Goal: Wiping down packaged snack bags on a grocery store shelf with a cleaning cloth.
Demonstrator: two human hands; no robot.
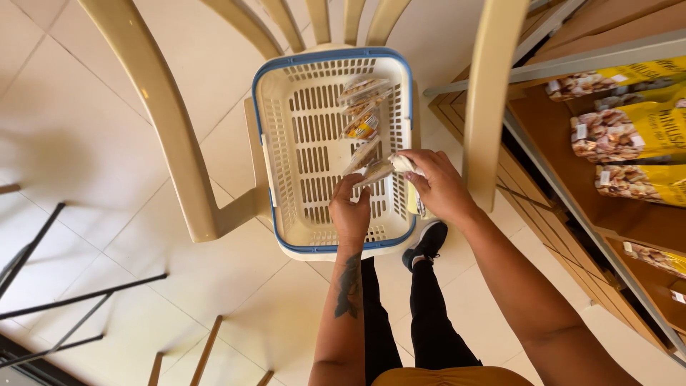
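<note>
A small clear packet (376, 171) sits between a person's two hands over the near right part of a cream plastic basket (286, 136) with a blue rim, the left hand (350, 214) pinching the packet's near end in a narrow grip of fingers and thumb, the right hand (439, 187) closed over its far end and over a pale wad of wrapping at the basket's right wall. Just beyond that packet, a short row of similar clear packets (363, 107) with tan and yellow contents lies inside the basket along its right side, leaning one on the next and running toward the far rim. The basket rests on the seat of a cream plastic chair (171, 136), whose curved arm sweeps down the left of the view and whose back slats fan out above the basket. A dark tattoo (349, 286) marks the left forearm, and below both arms show the person's black trousers (400, 322) and one black shoe (429, 241) on the pale tiled floor (86, 107). To the right, well apart from the basket, a wooden shelf (564, 171) with a grey metal edge carries yellow bags of nuts (629, 132) lying in a stack, each with a clear window. At the lower left, thin black metal bars (78, 297) cross the floor.
</note>
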